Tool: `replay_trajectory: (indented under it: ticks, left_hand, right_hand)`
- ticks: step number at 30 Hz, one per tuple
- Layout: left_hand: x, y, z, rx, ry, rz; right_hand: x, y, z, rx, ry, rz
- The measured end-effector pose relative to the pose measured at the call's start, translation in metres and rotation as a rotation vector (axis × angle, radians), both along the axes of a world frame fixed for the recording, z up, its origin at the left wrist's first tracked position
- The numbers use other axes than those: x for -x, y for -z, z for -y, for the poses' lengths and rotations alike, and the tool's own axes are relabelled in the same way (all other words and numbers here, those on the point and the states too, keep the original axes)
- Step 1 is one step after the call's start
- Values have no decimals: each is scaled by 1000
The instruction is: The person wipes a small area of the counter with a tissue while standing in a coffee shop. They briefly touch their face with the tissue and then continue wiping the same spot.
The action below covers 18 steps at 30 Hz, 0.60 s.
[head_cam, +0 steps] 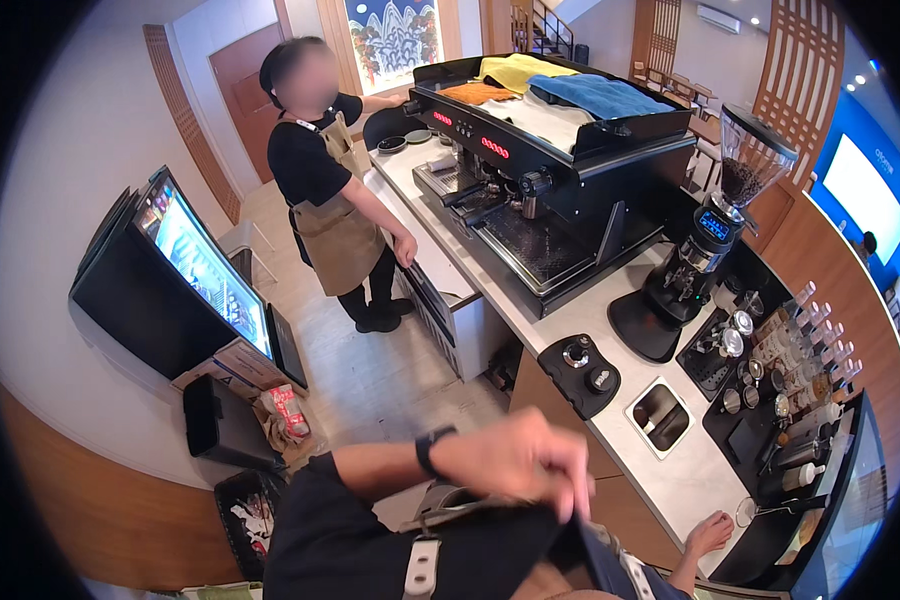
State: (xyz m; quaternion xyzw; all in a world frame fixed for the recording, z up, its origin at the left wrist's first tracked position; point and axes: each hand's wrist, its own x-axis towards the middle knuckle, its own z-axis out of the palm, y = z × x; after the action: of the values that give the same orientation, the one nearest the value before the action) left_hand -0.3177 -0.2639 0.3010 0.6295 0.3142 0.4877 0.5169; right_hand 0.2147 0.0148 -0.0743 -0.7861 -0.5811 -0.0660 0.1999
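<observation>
My left hand (521,461), with a dark band on its wrist, is raised at my chest. Its fingers pinch the neckline of my dark shirt (487,544), which rises to a point there. My right hand (710,532) rests on the pale counter (630,442) near its front edge, holding nothing. Just beyond its fingertips lies a small round wire strainer (747,512) with a dark handle. Farther along the counter, a metal bin (658,418) is set into the top, and a black tamping mat (562,360) carries tampers.
A coffee grinder (694,255) with beans stands beside a black espresso machine (540,225) topped with cloths. Several bottles (825,337) line the right side. Across the aisle, a person in an apron (337,217) faces the machine. A lit display fridge (210,262) and a bin (221,424) stand left.
</observation>
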Motion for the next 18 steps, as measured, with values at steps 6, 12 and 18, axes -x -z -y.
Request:
replay_trajectory:
  ticks: [6,12,18]
  left_hand:
    - [4,33,-9,112,319,58]
    - [-12,65,-23,26,764,289]
    - [-47,82,-23,-105,877,55]
  right_hand:
    - [-5,9,-5,-57,18,-23]
    - [1,3,-4,0,11,3]
    - [-1,6,-3,-23,14,8]
